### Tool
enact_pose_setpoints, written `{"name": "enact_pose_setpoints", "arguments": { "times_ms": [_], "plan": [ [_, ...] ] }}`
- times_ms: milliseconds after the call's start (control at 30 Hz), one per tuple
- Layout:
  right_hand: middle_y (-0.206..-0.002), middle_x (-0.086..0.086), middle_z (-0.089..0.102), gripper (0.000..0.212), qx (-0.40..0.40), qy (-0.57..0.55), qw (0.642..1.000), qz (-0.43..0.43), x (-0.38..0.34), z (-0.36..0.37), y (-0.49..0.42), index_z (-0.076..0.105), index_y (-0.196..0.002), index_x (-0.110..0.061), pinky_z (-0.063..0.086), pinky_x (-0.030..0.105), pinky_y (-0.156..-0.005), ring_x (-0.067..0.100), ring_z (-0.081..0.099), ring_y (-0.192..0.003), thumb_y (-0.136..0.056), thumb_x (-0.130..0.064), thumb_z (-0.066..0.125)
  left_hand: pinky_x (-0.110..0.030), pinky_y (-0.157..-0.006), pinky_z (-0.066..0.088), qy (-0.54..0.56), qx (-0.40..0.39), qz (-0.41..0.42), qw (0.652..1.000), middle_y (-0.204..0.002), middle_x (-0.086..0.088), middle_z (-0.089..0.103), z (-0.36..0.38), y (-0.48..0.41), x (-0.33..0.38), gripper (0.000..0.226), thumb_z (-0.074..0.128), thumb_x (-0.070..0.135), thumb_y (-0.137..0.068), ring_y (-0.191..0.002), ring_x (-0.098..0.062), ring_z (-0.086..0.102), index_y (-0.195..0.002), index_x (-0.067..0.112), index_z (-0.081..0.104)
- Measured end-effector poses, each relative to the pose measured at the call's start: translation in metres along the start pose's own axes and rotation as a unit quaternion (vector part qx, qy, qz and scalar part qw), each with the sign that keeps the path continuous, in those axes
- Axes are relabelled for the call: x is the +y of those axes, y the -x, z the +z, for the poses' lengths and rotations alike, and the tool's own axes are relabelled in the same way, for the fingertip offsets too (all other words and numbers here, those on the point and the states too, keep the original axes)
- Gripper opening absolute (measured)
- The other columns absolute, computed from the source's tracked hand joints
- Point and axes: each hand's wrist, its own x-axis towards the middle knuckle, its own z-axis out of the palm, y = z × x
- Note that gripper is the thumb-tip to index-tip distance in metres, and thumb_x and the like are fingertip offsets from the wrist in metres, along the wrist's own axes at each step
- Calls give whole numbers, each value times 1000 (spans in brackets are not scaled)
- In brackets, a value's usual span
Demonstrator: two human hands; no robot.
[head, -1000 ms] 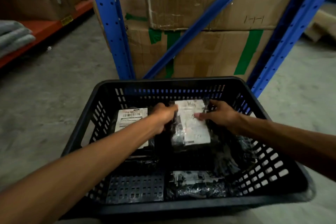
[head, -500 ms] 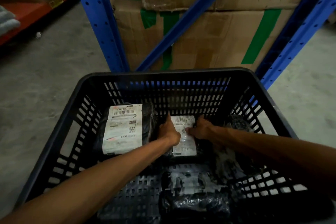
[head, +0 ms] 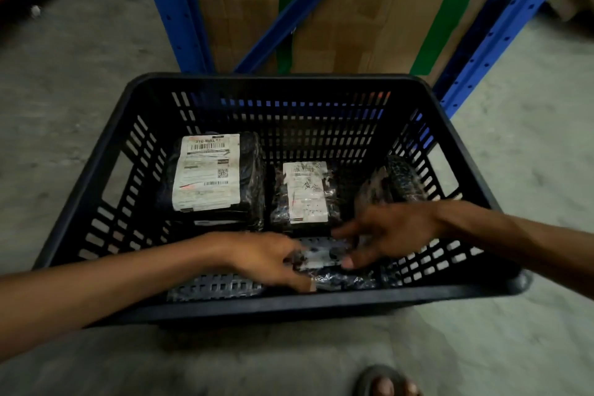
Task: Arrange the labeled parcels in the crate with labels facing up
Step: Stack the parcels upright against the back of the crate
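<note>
A black slatted crate (head: 96, 190) stands on the concrete floor. Inside, a large black parcel (head: 212, 177) lies at the back left with its white label up. A smaller black parcel (head: 305, 193) lies beside it in the middle, label up. A third black parcel (head: 324, 262) lies near the front wall, its white label partly showing between my hands. My left hand (head: 273, 260) rests on its left end and my right hand (head: 385, 235) touches its right end, fingers spread. A fourth parcel (head: 398, 180) leans against the right wall.
Blue rack uprights (head: 173, 10) and a diagonal brace stand just behind the crate, with taped cardboard boxes (head: 353, 16) between them. A sandalled foot (head: 385, 384) shows at the bottom edge. Concrete floor surrounds the crate.
Both hands let go of the middle parcel, which stays at the back label up, and drew back to the front parcel. The view tilted further down.
</note>
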Motion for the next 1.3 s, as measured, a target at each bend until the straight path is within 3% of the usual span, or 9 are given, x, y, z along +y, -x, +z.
{"name": "enact_pose_setpoints", "arguments": {
  "times_ms": [133, 233, 400, 500, 633, 800, 1033, 1133, 1300],
  "plan": [
    [-111, -1, 72, 35, 35, 69, 996, -54, 7, 34, 0, 62, -122, -25, 54, 36, -89, 14, 67, -98, -92, -41, 55, -28, -84, 52, -90, 18, 42, 995, -108, -2, 71, 6, -6, -9, 45, 57, 45, -93, -91, -16, 65, -122, 11, 64],
    [-91, -1, 74, 27, 53, 66, 995, -55, 7, 27, -1, 67, -107, -21, 55, 31, -74, 13, 67, -81, -91, -41, 58, -34, -89, 54, -111, 52, 67, 990, -114, -12, 73, 0, -8, -6, 40, 61, 35, -94, -101, -22, 68, -120, 5, 67],
    [-74, -10, 69, 18, 85, -180, 979, -44, 13, -27, 27, 73, -85, -24, 47, 19, -65, 3, 60, -68, -94, -33, 60, -42, -89, 52, 84, 107, 71, 988, -107, -10, 74, -44, 12, 0, 38, 59, 45, -92, -97, -27, 68, -108, 13, 72],
    [-93, -1, 79, 38, 177, -385, 905, -14, 11, -47, 45, 77, -96, -18, 48, 26, -71, 21, 68, -85, -90, -47, 54, -41, -87, 50, 352, 200, 66, 912, -112, -18, 75, -71, 22, 16, 44, 59, 41, -93, -96, -29, 69, -115, 5, 72],
    [-103, 7, 79, 46, 230, -617, 753, -9, 1, -60, 42, 75, -106, -15, 62, 33, -68, 22, 77, -89, -89, -52, 53, -40, -62, 56, 538, 245, -36, 806, -73, -8, 67, -104, 21, 35, 29, 50, 42, -93, -59, -23, 64, -92, 16, 64],
    [-108, 9, 78, 34, 292, -618, 729, 29, 1, -47, 7, 67, -119, -12, 63, 37, -71, 25, 75, -96, -86, -19, 71, -34, -73, 56, 608, 270, -49, 745, -93, -7, 76, -98, -6, 39, 40, 58, 52, -88, -78, -23, 71, -101, 16, 70],
    [-103, 7, 77, 23, 344, -616, 706, 61, 18, -28, -48, 68, -102, -15, 62, 35, -69, 22, 76, -87, -82, -20, 77, -43, -85, 60, 533, 437, -75, 721, -121, -10, 68, -68, -60, 21, 53, 79, 20, -79, -104, -29, 69, -125, 10, 54],
    [-110, 9, 73, 12, 354, -537, 762, 72, 19, -32, -74, 66, -100, -16, 60, 22, -67, 14, 72, -83, -89, -19, 69, -35, -104, 49, 400, 466, -122, 780, -145, -8, 54, -77, -72, 8, 81, 73, 26, -84, -128, -29, 56, -153, 14, 33],
    [-148, 14, 46, 87, 270, -368, 873, 174, 22, -34, -105, -1, -153, -1, 39, 19, -94, 27, 50, -133, -96, -33, 56, -33, -119, 29, 138, 357, -215, 899, -166, -18, -14, -72, -93, 3, 96, 60, 12, -93, -154, -35, 10, -160, 16, -9]
  ]
}}
